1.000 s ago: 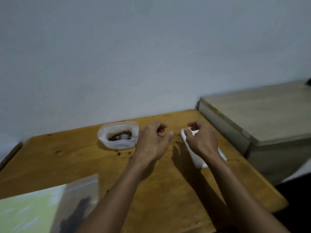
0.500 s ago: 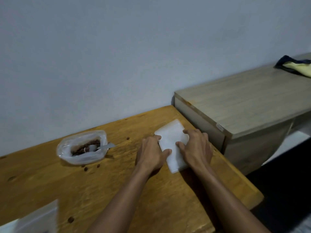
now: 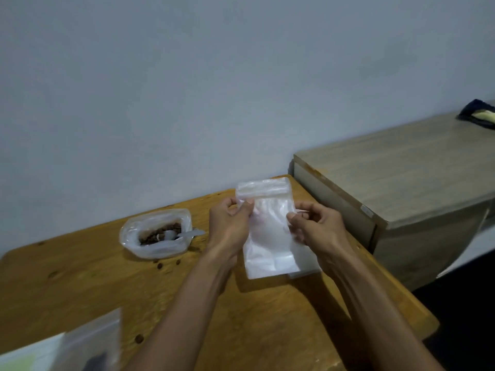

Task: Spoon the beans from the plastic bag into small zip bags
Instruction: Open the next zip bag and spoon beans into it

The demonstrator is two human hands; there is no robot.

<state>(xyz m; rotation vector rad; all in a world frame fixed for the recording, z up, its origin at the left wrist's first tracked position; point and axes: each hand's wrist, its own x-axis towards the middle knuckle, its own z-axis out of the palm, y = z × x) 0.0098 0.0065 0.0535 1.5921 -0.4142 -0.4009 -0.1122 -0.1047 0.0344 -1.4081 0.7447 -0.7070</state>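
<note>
A small clear zip bag (image 3: 267,236) is held upright above the wooden table (image 3: 80,285), zip strip at the top. My left hand (image 3: 230,226) pinches its left edge and my right hand (image 3: 316,226) pinches its right edge. Under it, a flat stack of more zip bags (image 3: 308,271) lies on the table. To the left stands the rolled-down plastic bag (image 3: 155,236) with brown beans (image 3: 158,232) inside. A white plastic spoon (image 3: 184,234) rests in that bag, its handle pointing right.
A few loose beans (image 3: 160,265) lie on the table in front of the plastic bag. A grey wooden cabinet (image 3: 401,183) stands to the right, with a dark and yellow cloth (image 3: 476,115) on it. A clear pouch over green paper (image 3: 67,352) sits at the lower left.
Both hands were pressing on the stack of zip bags on the table. Now they have lifted one zip bag off the stack and hold it upright by its sides.
</note>
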